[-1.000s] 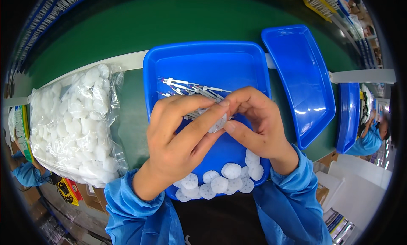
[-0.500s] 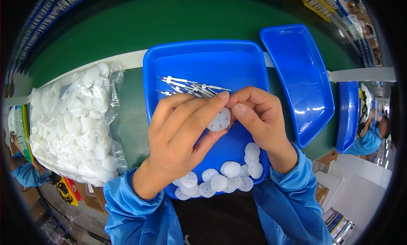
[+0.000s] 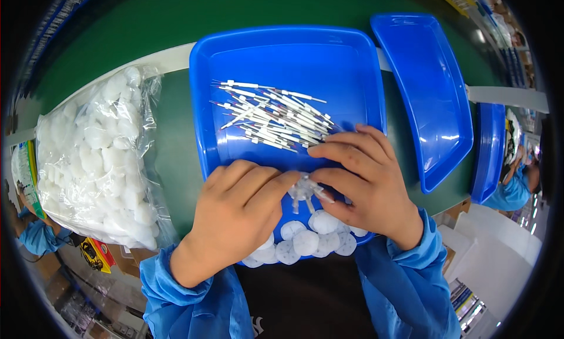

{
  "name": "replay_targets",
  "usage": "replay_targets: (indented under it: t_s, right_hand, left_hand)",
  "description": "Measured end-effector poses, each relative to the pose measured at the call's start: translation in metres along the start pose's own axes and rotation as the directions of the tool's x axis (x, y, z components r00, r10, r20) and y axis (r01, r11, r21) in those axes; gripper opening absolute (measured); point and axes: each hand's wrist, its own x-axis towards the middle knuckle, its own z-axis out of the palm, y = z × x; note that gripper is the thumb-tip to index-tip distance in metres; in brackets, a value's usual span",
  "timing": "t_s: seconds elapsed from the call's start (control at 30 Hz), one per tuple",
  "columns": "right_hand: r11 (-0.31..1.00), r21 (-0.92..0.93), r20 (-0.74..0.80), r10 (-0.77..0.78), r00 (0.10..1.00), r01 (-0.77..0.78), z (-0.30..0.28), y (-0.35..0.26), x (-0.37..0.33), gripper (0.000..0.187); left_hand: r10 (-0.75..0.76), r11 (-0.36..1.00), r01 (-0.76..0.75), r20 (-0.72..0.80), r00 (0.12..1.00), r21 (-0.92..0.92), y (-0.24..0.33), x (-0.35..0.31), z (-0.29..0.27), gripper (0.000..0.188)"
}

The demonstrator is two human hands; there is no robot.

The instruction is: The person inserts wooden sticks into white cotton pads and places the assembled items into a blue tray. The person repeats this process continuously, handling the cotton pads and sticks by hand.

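Note:
Over the front half of a blue tray, my left hand and my right hand meet at a small translucent white plastic piece with short prongs. The left fingertips pinch its left side, and the right thumb and index finger close on its right side. Just beyond my fingers lies a loose pile of thin white sticks with fine wire-like ends. Several round white plastic caps with dark dots line the tray's near edge, partly covered by my hands.
A clear bag full of white rounded pieces lies on the green table to the left. An angled blue tray sits to the right, with stacked blue trays beyond it. Another person's blue sleeve shows at far right.
My hands have come lower and nearer in the view, uncovering the stick pile. The held piece has turned, so its prongs now show instead of its round dotted face.

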Motion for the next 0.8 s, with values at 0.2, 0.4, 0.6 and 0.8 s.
replay_targets:
  t_s: [0.2,0.4,0.6,0.8]
  right_hand:
    - [0.998,0.050,-0.009,-0.024,1.000,0.025,0.004,-0.001,-0.005,0.022]
    - [0.998,-0.049,-0.040,-0.052,0.998,0.050,0.011,-0.008,-0.005,0.019]
    - [0.999,-0.029,-0.147,0.039,0.988,-0.044,-0.030,0.016,-0.019,0.020]
    - [0.860,0.079,-0.526,0.466,0.711,-0.505,-0.100,0.198,0.004,0.018]
  left_hand:
    - [0.000,1.000,-0.001,-0.005,1.000,-0.018,0.003,0.002,0.002,0.025]
    - [0.062,0.997,-0.062,0.009,0.998,0.044,-0.003,0.002,0.005,0.027]
    - [-0.014,1.000,0.015,-0.075,0.997,0.010,0.021,-0.029,-0.022,0.033]
    - [0.253,0.804,0.037,0.398,0.882,-0.594,0.053,-0.090,-0.032,0.015]
